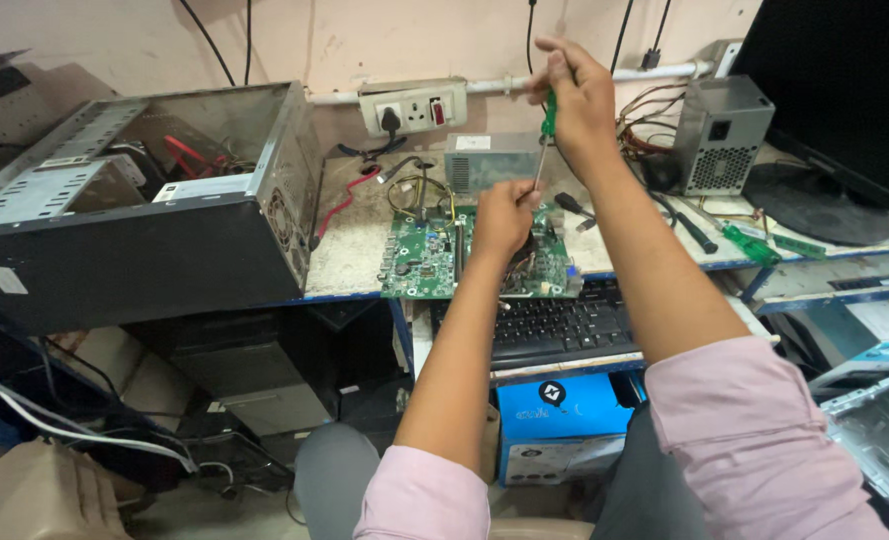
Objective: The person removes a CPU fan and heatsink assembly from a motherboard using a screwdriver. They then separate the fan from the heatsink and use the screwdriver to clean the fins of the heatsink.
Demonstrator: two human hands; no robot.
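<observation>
While the green circuit board (434, 262) lay flat at the front edge of the desk (354, 250), partly overhanging the black keyboard (554, 325) on the tray below, both hands worked above its right half. The right hand (576, 92) was raised high, its fingers (554, 62) curled shut around the green handle of a screwdriver (545, 135), which stood nearly upright with its thin shaft running down toward the board; the high grip looked suited to turning the tool from the top. The left hand (502, 215) sat lower, its fingers closed about the bottom of the shaft just over the board, seemingly to steady the tip where it met a fitting. What lay under that hand was hidden, so the exact point of contact could not be told.

A grey power supply box (489, 160) stood just behind the board, with loose wires near it. An opened computer case (134, 210) lay on its side at the left of the desk, well apart from the hands. A second perforated metal box (724, 135) stood at the right, beside a dark monitor (844, 90), and a spare green-handled screwdriver (744, 240) lay on the desk near it. A wall socket strip (414, 105) hung behind.
</observation>
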